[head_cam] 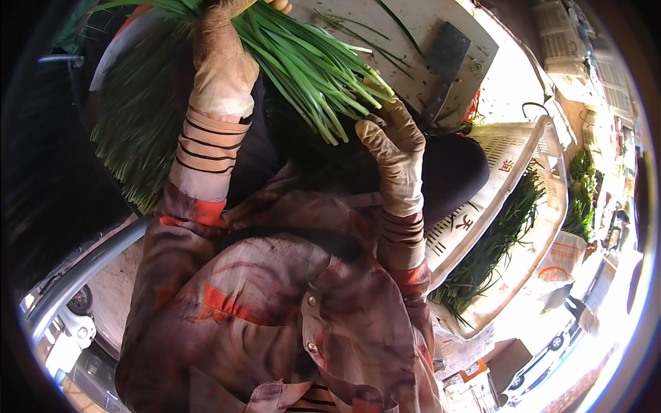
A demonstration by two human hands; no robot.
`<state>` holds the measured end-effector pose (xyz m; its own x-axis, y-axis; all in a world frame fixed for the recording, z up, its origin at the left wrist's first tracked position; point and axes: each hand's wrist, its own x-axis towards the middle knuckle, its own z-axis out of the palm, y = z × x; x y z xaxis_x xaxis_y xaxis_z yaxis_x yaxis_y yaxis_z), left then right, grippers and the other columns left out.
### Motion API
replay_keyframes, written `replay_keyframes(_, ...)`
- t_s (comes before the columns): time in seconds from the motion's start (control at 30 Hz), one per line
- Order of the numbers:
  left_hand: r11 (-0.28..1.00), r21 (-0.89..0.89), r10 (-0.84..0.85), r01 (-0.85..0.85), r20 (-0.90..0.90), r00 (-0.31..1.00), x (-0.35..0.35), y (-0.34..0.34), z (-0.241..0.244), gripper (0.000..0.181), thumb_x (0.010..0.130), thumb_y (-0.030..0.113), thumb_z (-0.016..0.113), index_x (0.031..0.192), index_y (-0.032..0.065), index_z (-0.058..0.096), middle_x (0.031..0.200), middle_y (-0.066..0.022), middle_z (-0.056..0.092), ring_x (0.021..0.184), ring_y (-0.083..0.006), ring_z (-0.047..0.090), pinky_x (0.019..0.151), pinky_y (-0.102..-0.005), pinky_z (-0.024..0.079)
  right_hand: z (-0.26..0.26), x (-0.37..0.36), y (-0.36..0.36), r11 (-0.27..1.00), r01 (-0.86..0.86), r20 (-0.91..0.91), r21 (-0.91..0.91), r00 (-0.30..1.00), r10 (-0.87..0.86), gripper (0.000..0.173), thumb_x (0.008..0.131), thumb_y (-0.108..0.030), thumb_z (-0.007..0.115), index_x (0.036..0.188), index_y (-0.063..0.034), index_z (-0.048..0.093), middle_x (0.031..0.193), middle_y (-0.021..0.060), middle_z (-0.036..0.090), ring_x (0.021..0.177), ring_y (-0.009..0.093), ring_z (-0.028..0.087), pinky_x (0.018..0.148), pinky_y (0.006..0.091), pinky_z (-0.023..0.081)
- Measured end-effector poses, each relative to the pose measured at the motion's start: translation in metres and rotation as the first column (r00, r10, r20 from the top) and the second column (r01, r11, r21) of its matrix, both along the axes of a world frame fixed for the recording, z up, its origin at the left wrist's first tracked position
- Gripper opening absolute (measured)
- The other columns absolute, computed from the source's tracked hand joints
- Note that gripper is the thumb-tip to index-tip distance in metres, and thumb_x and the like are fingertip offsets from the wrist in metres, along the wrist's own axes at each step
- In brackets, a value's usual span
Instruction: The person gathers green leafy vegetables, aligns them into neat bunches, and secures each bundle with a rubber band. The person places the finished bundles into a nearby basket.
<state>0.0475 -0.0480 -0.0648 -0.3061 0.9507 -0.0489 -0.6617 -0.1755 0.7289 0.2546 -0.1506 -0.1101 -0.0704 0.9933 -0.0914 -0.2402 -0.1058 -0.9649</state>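
Note:
A bunch of long green leafy stalks, apparently Chinese chives (pixel 304 62), slants across the top middle, pale cut ends towards the lower right. My left hand (pixel 224 57), in a stained glove, is closed around its leafy part near the top edge; some fingers lie beyond the picture's rim. My right hand (pixel 395 139), gloved too, is at the cut ends with thumb and fingers apart, its fingertips touching or just under the stalks. A cleaver (pixel 446 57) with a wide dark blade lies on a pale board (pixel 397 31) beyond my right hand, among loose leaves and scraps.
A large pile of the same greens (pixel 150 113) lies left of my left forearm. At my right knee stands a white slotted plastic basket (pixel 542 206) with more greens inside. A metal rail (pixel 93 268) curves at lower left. Further crates (pixel 560 46) stand at upper right.

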Motion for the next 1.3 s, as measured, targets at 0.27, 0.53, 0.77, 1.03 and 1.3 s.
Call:
replay_keyframes(0.27,1.000,0.029,0.010,-0.010,0.014,1.000,0.016,-0.010,-0.008,0.020,0.078,0.010,0.069,0.097,0.0031,0.063,0.078,-0.0040,0.058,0.076,-0.0189,0.057,0.072,-0.0326,0.050,-0.001,-0.034,0.011,0.979,0.176,-0.228,-0.106,0.954,-0.196,0.031,0.083,-0.007,0.070,0.113,-0.0003,0.063,0.100,0.0030,0.067,0.089,0.009,0.060,0.085,0.0233,0.046)
replay_keyframes(0.53,1.000,-0.009,-0.018,0.018,-0.010,1.000,-0.002,-0.009,-0.001,0.024,0.078,0.012,0.069,0.100,0.0034,0.063,0.077,-0.0048,0.057,0.072,-0.0210,0.057,0.074,-0.0361,0.049,-0.010,0.036,-0.004,0.984,0.159,-0.605,0.080,0.792,-0.079,0.024,0.091,-0.017,0.054,0.080,0.0029,0.061,0.111,0.0146,0.063,0.114,0.027,0.055,0.101,0.0438,0.039)
replay_keyframes(0.77,0.989,0.031,-0.148,0.147,0.027,0.989,-0.013,-0.016,0.003,0.032,0.080,0.014,0.067,0.109,0.0043,0.058,0.078,-0.0035,0.054,0.075,-0.0207,0.056,0.077,-0.0374,0.047,0.010,0.048,-0.009,0.994,0.070,0.191,0.089,0.978,-0.087,0.026,0.086,-0.025,0.069,0.094,-0.0005,0.069,0.104,0.0090,0.065,0.092,0.019,0.060,0.086,0.0300,0.045)
replay_keyframes(1.03,0.967,0.103,-0.230,0.234,-0.043,0.972,-0.005,-0.023,0.002,0.029,0.082,0.009,0.065,0.109,0.0016,0.059,0.081,-0.0057,0.060,0.075,-0.0216,0.058,0.074,-0.0400,0.048,0.025,-0.001,-0.005,0.974,-0.061,0.327,0.220,0.945,-0.015,0.022,0.077,0.003,0.068,0.098,-0.0037,0.069,0.089,0.0080,0.067,0.080,0.017,0.064,0.075,0.0277,0.050)
replay_keyframes(1.3,0.895,0.306,-0.336,0.326,-0.019,0.942,-0.057,-0.022,0.013,0.036,0.086,0.010,0.056,0.119,-0.0036,0.054,0.085,-0.0040,0.051,0.081,-0.0166,0.051,0.088,-0.0370,0.041,-0.028,0.080,-0.021,0.954,-0.282,0.986,-0.106,0.096,0.138,0.019,0.071,-0.012,0.073,0.090,-0.0097,0.069,0.079,0.0090,0.066,0.073,0.027,0.063,0.070,0.0367,0.050)
